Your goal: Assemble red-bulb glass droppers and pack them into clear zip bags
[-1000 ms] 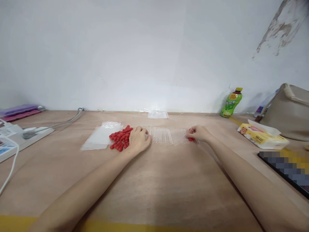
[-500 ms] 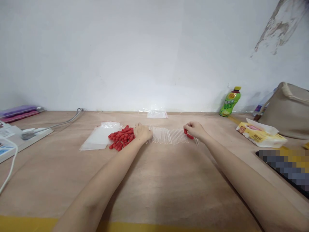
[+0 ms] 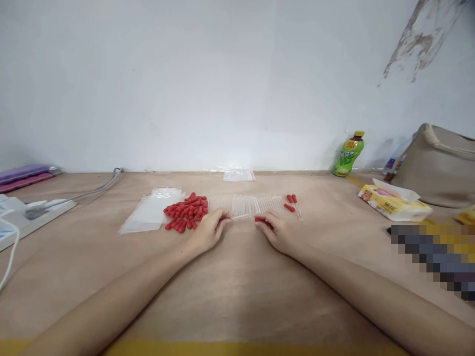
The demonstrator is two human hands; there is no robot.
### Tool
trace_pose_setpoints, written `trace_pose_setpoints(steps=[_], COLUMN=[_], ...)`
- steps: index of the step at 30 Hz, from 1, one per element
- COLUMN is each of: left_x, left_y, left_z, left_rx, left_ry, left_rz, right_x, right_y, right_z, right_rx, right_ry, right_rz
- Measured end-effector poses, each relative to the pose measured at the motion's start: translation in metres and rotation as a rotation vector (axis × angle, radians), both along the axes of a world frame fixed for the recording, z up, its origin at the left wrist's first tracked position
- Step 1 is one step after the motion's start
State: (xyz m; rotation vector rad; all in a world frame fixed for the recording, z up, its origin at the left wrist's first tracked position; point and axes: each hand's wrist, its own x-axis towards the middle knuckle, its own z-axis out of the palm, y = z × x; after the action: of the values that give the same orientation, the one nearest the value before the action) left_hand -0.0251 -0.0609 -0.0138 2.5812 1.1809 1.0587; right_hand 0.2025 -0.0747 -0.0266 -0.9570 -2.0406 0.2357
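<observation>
My left hand (image 3: 211, 230) pinches one end of a thin clear dropper tube (image 3: 240, 216), which points right toward my other hand. Between the fingertips of my right hand (image 3: 280, 231) is a red rubber dropper bulb (image 3: 259, 219), partly covered by the fingers. Bulb and tube lie nearly in line, a small gap apart. Just behind both hands a row of clear tubes (image 3: 243, 203) lies side by side on the table. Left of it is a heap of red bulbs (image 3: 185, 210). Three more red bulbs (image 3: 289, 207) lie at the row's right end, near a loose tube (image 3: 299, 213).
Clear plastic bags (image 3: 144, 212) lie left of the heap, another bag (image 3: 238, 175) by the wall. A power strip (image 3: 55, 210) is far left. On the right are a green bottle (image 3: 348, 155), a tissue pack (image 3: 395, 202) and a grey-beige bag (image 3: 438, 165).
My left hand has come nearer and now holds a tube. My right hand has moved left from the row's right end with a red bulb, leaving three bulbs visible there.
</observation>
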Motion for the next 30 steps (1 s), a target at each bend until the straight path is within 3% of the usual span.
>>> trace_pose_setpoints(steps=[3, 7, 17, 30], left_x=[-0.002, 0.002, 0.003, -0.004], left_y=[-0.007, -0.007, -0.006, -0.002], left_z=[-0.008, -0.007, -0.010, -0.017], left_rx=[0.029, 0.045, 0.025, 0.114], left_ry=[-0.018, 0.026, 0.065, 0.094], left_rz=[-0.074, -0.140, -0.182, -0.338], right_x=[0.001, 0.001, 0.001, 0.004], right_y=[-0.006, -0.003, -0.005, 0.002], right_z=[0.004, 0.003, 0.007, -0.005], right_rx=[0.024, 0.019, 0.012, 0.046], right_ry=[-0.035, -0.047, -0.063, -0.095], right_rz=[0.078, 0.084, 0.100, 0.174])
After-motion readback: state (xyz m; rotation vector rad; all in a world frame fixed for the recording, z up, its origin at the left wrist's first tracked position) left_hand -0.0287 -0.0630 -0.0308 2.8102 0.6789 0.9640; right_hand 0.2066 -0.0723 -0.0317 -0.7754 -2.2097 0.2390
